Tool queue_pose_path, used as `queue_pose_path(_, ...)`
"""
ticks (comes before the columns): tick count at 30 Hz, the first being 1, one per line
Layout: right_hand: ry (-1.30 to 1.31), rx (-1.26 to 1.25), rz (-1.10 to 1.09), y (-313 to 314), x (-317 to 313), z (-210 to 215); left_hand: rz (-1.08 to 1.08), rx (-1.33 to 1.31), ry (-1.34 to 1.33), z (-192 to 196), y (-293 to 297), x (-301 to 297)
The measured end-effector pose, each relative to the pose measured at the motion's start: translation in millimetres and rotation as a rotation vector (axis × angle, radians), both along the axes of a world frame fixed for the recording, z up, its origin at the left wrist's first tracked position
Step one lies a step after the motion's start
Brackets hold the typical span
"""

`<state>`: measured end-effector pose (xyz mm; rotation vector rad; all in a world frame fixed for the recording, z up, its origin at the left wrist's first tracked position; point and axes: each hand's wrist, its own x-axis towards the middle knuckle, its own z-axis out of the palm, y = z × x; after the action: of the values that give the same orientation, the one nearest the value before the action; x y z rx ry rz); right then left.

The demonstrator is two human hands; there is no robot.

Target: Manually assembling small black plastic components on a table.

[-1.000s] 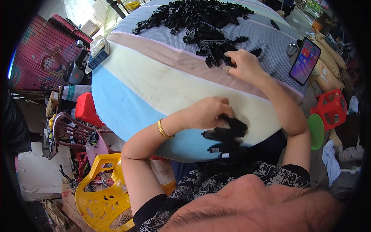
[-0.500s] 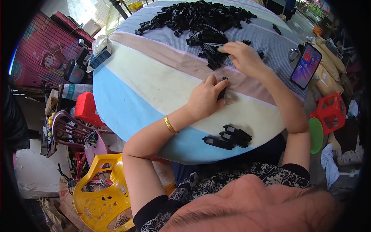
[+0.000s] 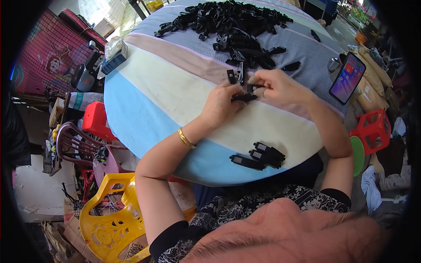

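Pinching a small black plastic part [image 3: 244, 97] between them, the left hand [image 3: 223, 105] and the right hand [image 3: 276, 87] meet just above the middle of the frame, fingers curled in on the piece from either side over the striped cloth of the round table [image 3: 144, 109]. To do this well, as I judge it, both grips should stay close to the joint and press squarely, so the piece does not twist or slip. Two loose black parts [image 3: 234, 75] lie just above the hands, touching neither. Beyond them, toward the top of the frame, spreads the big heap of black parts [image 3: 228, 19]. Below the hands, near the table's lower edge, sits a small cluster of black pieces [image 3: 261, 155], well apart from both. A phone [image 3: 347, 78] lies at the right, and a yellow plastic chair [image 3: 107, 219] stands at the lower left.
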<state>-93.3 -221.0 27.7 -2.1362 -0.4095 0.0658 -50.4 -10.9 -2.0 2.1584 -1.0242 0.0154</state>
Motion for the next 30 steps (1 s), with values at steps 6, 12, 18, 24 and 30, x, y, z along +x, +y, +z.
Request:
queue_pose_path(6,-0.486,-0.373,0.039,-5,-8,-14,0.031,0.011,0.025,-1,-1,3)
queue_pose_path(12,-0.617,-0.566,0.046,-8,-12,-15,0.017,0.036,0.045,3,-1,5)
queue_pose_path(18,-0.622,-0.709,0.131,-3,-3,-1,0.009,0.027,0.111,2,-3,9)
queue_pose_path(24,-0.520,-0.473,0.228,-1,9,-19,-0.035,0.066,0.225,2,-6,10)
queue_pose_path(30,-0.306,-0.358,0.061,-12,44,-7,-0.179,0.066,0.107,2,-12,27)
